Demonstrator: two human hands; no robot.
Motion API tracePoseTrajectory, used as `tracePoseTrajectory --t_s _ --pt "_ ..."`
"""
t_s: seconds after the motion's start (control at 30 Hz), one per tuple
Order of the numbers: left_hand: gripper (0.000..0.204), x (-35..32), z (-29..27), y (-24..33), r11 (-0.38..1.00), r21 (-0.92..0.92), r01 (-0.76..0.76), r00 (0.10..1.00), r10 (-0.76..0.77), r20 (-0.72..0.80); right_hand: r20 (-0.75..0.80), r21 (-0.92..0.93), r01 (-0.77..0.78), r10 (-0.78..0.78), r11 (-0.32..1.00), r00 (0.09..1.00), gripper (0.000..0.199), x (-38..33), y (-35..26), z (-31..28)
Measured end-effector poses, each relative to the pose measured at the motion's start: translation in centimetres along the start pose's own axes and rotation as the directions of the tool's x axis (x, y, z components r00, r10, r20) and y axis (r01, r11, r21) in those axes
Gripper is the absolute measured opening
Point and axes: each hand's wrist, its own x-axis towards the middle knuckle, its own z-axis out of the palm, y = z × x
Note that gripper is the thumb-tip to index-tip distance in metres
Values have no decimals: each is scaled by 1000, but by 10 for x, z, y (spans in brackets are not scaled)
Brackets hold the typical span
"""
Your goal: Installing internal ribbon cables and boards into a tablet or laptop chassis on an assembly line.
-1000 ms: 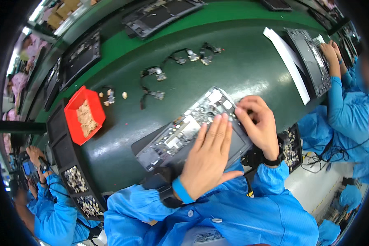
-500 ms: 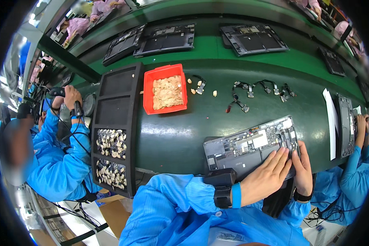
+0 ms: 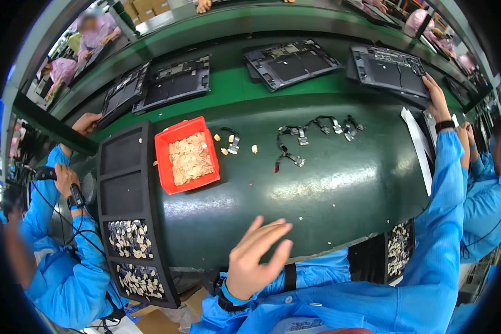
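Note:
My right hand (image 3: 437, 100) reaches out to the far right, closed on the near right corner of an opened laptop base (image 3: 391, 69), its circuit board and dark battery exposed. That laptop base sits on the green conveyor. Above the near edge of the green bench (image 3: 328, 214) hovers my left hand (image 3: 256, 259), fingers stretched and holding nothing. Beyond it lie several small black cable parts (image 3: 302, 136) with connectors. A red bin (image 3: 162, 150) of small tan pieces stands left of them, with a few loose pieces (image 3: 254, 149) beside it.
At left, a black compartment tray (image 3: 150, 222) holds small pale and dark pieces in its two near sections. More opened laptop bases (image 3: 292, 62) line the conveyor. A co-worker's hand (image 3: 87, 122) touches the leftmost one. White paper (image 3: 417, 145) lies at right; another tray (image 3: 399, 250) is below.
The laptop base has gone from the near bench to the conveyor at far right, in my right hand. My left hand has come off it and moved left. The view has shifted.

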Motion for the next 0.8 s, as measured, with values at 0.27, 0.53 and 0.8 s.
tracePoseTrajectory --t_s 0.27,0.53,0.8 --pt "16 -31 1 -50 962 273 -13 964 85 -253 100 -823 298 -392 483 914 51 184 56 -25" --pt "18 -38 -9 -49 969 245 -6 964 71 -256 774 -413 232 206 881 598 59 -74 -77 438" --pt "23 -55 -28 -24 977 -25 -212 924 192 -331 771 -572 338 349 747 533 70 -116 -3 666"
